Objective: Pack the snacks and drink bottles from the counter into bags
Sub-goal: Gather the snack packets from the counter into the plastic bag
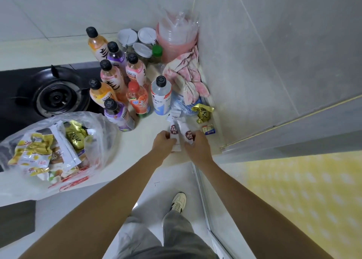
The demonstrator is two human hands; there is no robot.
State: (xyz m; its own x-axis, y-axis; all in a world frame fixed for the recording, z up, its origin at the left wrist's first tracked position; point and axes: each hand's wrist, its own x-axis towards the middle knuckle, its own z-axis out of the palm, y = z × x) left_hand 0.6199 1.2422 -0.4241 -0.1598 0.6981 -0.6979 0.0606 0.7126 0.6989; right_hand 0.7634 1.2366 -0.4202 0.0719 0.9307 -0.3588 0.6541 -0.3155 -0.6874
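Two white snack packets (181, 134) with dark red round logos lie side by side near the front edge of the tabletop (148, 125), and both hands are on them. The left hand (163, 142) curls its fingers round the left packet; the right hand (196, 144) grips the right packet, fingers bent over its lower end. Just beyond the packets, toward the wall, lie small white sachets (174, 114). To the right of the packets sit a gold-wrapped snack (202, 112) and a small blue-and-yellow packet (208, 129). Beyond and left of the packets stands a cluster of drink bottles (125, 82), upright, with black caps and one red cap. Well to the left of the packets, a clear plastic bag (98, 141) lies open, holding several snack packs. Behind the bottles are lidded jars (137, 41), a pink container (176, 43) and a pink-and-white cloth (186, 72). A gas burner (56, 96) sits left of the bottles.
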